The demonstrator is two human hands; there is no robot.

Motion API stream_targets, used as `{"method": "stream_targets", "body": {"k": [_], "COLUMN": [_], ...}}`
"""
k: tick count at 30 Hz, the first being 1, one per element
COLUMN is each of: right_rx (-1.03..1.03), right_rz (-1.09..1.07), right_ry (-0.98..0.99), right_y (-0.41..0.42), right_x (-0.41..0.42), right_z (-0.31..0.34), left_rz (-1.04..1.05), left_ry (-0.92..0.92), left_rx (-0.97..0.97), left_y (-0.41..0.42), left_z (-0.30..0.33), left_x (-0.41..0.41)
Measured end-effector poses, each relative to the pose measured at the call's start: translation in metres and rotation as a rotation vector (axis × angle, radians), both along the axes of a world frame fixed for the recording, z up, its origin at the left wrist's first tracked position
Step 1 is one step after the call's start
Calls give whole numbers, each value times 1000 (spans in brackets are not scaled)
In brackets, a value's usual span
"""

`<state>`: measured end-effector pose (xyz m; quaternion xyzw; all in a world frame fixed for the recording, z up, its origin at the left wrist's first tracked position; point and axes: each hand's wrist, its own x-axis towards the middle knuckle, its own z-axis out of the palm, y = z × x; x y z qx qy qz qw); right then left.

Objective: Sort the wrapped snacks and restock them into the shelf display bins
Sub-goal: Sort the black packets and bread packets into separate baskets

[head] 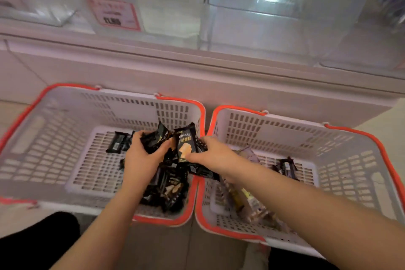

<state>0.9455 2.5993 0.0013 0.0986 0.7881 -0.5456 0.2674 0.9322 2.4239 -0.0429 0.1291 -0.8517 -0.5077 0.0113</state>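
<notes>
Black-wrapped snack packets (pixel 166 184) lay heaped in the right end of the left basket (pixel 35 138) — too tangled to count. The left hand (pixel 142 158) had its fingers curled round a bunch of them, and the right hand (pixel 210 153), reaching across from over the right basket (pixel 350 160), pinched one upright packet (pixel 185 144) whose long axis stood nearly vertical. One loose packet (pixel 116 143) lay just left of the left hand, the nearer hand for it. Two baskets sat side by side on the floor; the right one held paler wrapped snacks (pixel 249 204) and a few dark ones (pixel 287 167). Clear display bins (pixel 252 17) stood above and beyond — the lift would go up and away.
</notes>
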Motion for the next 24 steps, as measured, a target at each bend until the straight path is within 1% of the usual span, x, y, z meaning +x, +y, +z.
{"method": "stream_targets", "body": {"k": [2, 4, 6, 7, 9, 10, 11, 14, 15, 16, 18, 20, 22, 24], "right_rx": [119, 314, 497, 532, 496, 464, 450, 516, 547, 571, 587, 553, 533, 561], "right_rz": [54, 98, 79, 51, 13, 10, 24, 183, 243, 294, 359, 355, 328, 325], "right_ry": [35, 36, 31, 34, 19, 5, 0, 80, 122, 169, 269, 357, 410, 434], "right_y": [-32, -59, -78, -85, -95, -97, -97, -92, -89, -84, -72, -56, -32, -5], "right_x": [3, 9, 17, 21, 26, 29, 31, 40, 43, 45, 48, 49, 48, 45], "right_z": [-13, -30, -45, -50, -59, -61, -62, -60, -58, -55, -49, -40, -31, -24], "left_rz": [21, 35, 50, 55, 32, -26, -126, -517, -621, -691, -739, -735, -731, -733], "left_ry": [-12, -29, -34, -17, 11, -8, -66, -387, -459, -495, -512, -441, -220, 50], "left_rx": [-58, -115, -130, -127, -124, -145, -183, -338, -390, -426, -424, -434, -503, -480], "left_y": [-28, -49, -60, -62, -61, -59, -56, -48, -47, -47, -44, -39, -20, 5], "left_z": [-5, -12, -17, -20, -26, -31, -36, -47, -46, -44, -38, -32, -23, -7], "left_x": [6, 12, 20, 23, 29, 31, 34, 45, 46, 46, 42, 39, 40, 43]}}
